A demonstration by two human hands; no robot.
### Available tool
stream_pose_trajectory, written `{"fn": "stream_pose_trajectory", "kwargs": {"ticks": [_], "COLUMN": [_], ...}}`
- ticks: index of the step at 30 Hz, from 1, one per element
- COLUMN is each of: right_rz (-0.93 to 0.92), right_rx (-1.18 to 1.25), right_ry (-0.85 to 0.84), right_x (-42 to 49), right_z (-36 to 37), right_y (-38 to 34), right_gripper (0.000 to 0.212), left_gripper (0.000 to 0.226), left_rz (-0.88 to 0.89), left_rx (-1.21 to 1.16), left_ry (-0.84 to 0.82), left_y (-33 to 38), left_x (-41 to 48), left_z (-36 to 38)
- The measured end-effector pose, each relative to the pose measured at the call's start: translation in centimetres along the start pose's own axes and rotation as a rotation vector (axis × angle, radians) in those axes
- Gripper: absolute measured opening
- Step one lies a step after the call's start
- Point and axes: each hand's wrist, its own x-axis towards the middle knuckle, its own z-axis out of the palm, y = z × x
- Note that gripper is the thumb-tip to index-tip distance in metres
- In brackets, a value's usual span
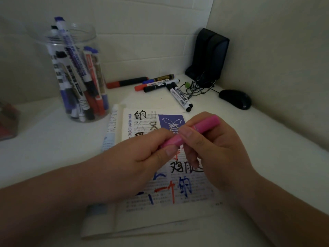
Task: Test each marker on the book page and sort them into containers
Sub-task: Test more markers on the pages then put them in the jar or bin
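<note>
— Far along?
— Midway, seemingly. Gripping a pink plastic marker with left hand and right hand, above the scribbled book page.
— Remaining?
— Loose markers (behind the page); clear plastic jar already crowded.

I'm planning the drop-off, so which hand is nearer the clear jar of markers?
Left. The left hand grips the pink marker right of the jar; the right hand holds it farther right.

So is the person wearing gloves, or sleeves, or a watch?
No. The left hand and right hand are bare: no gloves, no rings. Both forearms show no sleeve, watch or bracelet. The nails are short and unpainted.
</note>
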Motion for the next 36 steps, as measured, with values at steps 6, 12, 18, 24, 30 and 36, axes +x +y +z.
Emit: {"fn": "stream_pose_trajectory", "kwargs": {"ticks": [6, 12, 18, 24, 30, 36], "right_rz": [0.039, 0.062, 0.186, 0.362, 0.396, 0.28], "right_rx": [0.045, 0.065, -0.047, -0.11, 0.013, -0.027], "right_ry": [-0.048, 0.039, 0.253, -0.256, -0.355, -0.139], "right_x": [0.0, 0.3, 1.2, 1.4, -0.3, -1.6], "right_z": [-0.2, -0.7, -2.3, -3.3, -5.7, -7.1], "right_y": [-0.3, 0.0, 0.6, -1.5, -2.0, 0.5], "right_gripper": [0.02, 0.013, 0.032, 0.026, 0.019, 0.021], "left_gripper": [0.026, 0.032, 0.019, 0.022, 0.021, 0.031], "left_rz": [0.039, -0.088, -0.398, -0.271, -0.17, -0.129], "left_rx": [0.02, -0.139, -0.223, -0.191, -0.034, 0.023], "left_ry": [0.017, 0.01, 0.024, 0.029, 0.075, 0.093], "left_y": [-0.2, -0.5, -1.7, -1.1, -1.4, -1.4], "left_x": [0.1, 0.4, 2.3, 0.9, 0.8, 0.9], "left_z": [-0.5, 0.0, -0.4, -0.1, 0.4, 0.5]}}
